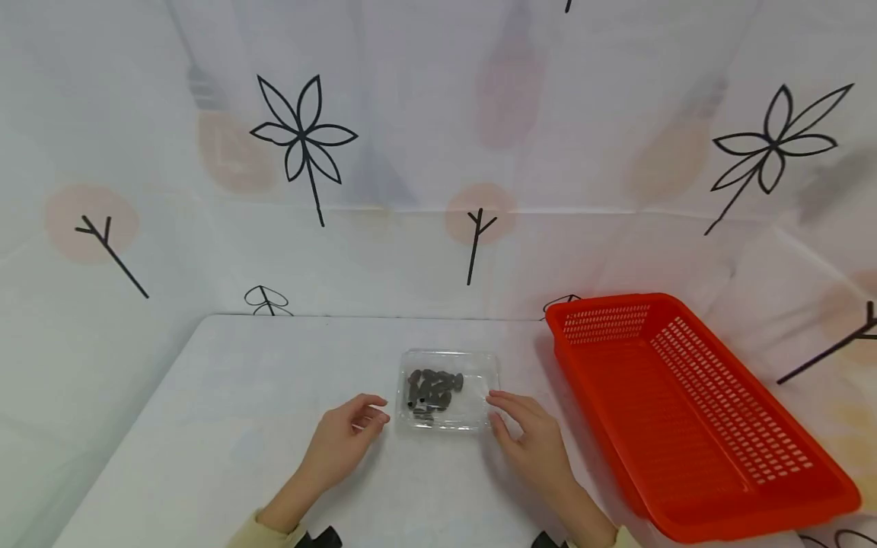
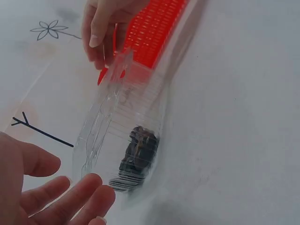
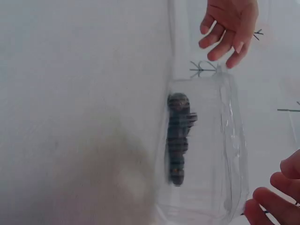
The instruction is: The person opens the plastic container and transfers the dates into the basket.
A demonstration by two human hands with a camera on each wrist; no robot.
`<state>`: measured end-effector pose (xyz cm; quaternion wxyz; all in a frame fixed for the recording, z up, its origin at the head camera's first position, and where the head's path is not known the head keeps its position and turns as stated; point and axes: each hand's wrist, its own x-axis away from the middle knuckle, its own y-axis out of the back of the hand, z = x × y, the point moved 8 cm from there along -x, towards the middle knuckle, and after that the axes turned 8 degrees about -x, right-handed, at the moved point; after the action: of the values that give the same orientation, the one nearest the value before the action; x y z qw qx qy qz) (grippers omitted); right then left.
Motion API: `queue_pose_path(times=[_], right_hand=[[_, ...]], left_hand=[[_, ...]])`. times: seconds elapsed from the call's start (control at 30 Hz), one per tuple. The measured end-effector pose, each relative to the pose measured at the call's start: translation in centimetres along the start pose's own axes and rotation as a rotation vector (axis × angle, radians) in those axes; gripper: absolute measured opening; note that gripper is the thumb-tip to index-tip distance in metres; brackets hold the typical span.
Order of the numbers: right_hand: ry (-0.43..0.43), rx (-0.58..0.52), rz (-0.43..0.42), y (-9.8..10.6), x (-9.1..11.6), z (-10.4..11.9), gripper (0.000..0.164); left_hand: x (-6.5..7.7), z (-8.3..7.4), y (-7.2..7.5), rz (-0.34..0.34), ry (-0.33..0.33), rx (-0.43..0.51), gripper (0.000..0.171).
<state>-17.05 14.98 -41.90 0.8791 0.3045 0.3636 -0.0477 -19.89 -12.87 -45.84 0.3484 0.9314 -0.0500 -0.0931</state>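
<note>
A clear plastic box (image 1: 479, 380) with a see-through lid lies on the white table. Inside it, small dark brown rounded pieces (image 1: 432, 390) are bunched toward the left half; their exact kind is unclear. To the left of the box is my left hand (image 1: 342, 438), fingers relaxed and slightly bent, a small gap from the wall. My right hand (image 1: 534, 441) is at the opposite side, fingertips right at the box's right edge, thumb and fingers spread apart. Both wrist views show the box (image 2: 98, 126) between the two hands, with nothing gripped.
A large red plastic basket (image 1: 685, 426) with slotted walls stands at the right, beside the box. Behind the table hangs a white cloth (image 1: 411, 152) printed with black flowers and twigs. The table's back edge (image 1: 329, 316) runs close to the cloth.
</note>
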Motion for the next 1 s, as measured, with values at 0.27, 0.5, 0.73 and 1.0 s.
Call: queue_pose_path(times=[0.27, 0.5, 0.73, 1.0], right_hand=[[0.014, -0.013, 0.017, -2.3, -0.3, 0.4, 0.033], [0.051, -0.019, 0.038, -3.6, -0.6, 0.8, 0.031], [0.083, -0.037, 0.069, -4.8, -1.1, 1.6, 0.032], [0.109, -0.043, 0.119, -6.3, -1.3, 2.0, 0.033]], left_hand=[[-0.7, 1.1, -2.3, 0.158, 0.174, 0.359, 0.038], [-0.8, 1.1, -3.3, 0.209, 0.232, 0.463, 0.046], [-1.0, 1.5, -4.1, 0.217, 0.24, 0.498, 0.038], [-1.1, 1.7, -4.5, 0.198, 0.244, 0.512, 0.04]])
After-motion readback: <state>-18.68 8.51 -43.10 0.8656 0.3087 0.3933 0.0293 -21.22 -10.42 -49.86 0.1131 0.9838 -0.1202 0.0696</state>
